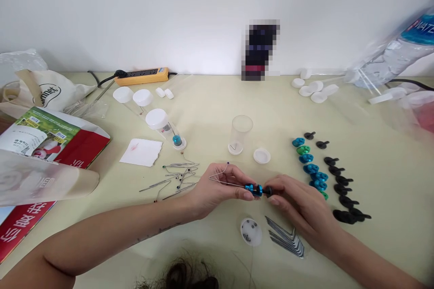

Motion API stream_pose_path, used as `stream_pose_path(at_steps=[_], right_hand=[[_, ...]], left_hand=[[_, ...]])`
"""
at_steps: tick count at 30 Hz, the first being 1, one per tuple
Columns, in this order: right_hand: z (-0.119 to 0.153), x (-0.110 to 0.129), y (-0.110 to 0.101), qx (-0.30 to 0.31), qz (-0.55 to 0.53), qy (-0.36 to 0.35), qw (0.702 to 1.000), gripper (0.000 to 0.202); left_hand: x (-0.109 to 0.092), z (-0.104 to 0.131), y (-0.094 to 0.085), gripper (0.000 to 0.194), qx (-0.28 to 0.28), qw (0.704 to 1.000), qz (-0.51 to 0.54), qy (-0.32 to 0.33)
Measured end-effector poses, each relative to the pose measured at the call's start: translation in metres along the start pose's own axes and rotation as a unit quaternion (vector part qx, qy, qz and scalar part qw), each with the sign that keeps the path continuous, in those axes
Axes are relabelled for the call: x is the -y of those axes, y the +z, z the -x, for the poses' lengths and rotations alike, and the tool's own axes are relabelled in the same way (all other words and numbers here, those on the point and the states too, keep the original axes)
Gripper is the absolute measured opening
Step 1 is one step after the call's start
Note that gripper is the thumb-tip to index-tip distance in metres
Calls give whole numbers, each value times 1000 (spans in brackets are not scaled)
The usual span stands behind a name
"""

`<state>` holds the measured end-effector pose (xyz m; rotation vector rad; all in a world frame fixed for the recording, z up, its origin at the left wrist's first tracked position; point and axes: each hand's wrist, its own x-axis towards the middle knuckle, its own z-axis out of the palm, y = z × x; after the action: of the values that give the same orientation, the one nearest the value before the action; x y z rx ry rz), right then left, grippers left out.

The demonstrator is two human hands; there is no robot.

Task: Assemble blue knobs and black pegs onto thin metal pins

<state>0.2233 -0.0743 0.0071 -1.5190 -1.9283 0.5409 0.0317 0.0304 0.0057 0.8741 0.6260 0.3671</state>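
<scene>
My left hand (217, 189) is closed around a blue metal fitting (250, 188), from which a bent thin wire (220, 181) with a small dark tip sticks out to the left. At the fitting's right end, the thumb and fingers of my right hand (301, 203) pinch a black disc-headed piece (268, 191). The two pieces are in line; whether they are joined is hard to see. Below my hands sit a white lid (251, 230) holding small dark parts and a bundle of hex keys (286, 239). Loose bent wires (181, 176) lie left of my left hand.
Blue and green fittings (307, 158) and black pieces (342, 179) form columns at right. A clear tube (242, 131) stands mid-table beside a white cap (262, 156). Further left are capped tubes (157, 118), torn paper (140, 151), a power strip (142, 76) and a cup (44, 178).
</scene>
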Motion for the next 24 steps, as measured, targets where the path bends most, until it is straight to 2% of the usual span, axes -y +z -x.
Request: stream_pose_path(at_steps=[6,11,15,20,24], right_hand=[[0,1,2,-39,8,-5,999,14],[-2,1,0,-5,0,9,1000,9],[-2,0,-1,8,-14,4,1000,12],[-2,0,0,7,-21,-2,1000,16],[-1,0,2,-12,0,6,1000,10]], left_hand=[[-1,0,0,26,2,1000,6,3],[-1,0,0,27,0,1000,-1,0],[0,1,0,28,4,1000,3,-5],[0,0,0,27,11,1000,6,-3],[0,0,0,27,3,1000,7,1]])
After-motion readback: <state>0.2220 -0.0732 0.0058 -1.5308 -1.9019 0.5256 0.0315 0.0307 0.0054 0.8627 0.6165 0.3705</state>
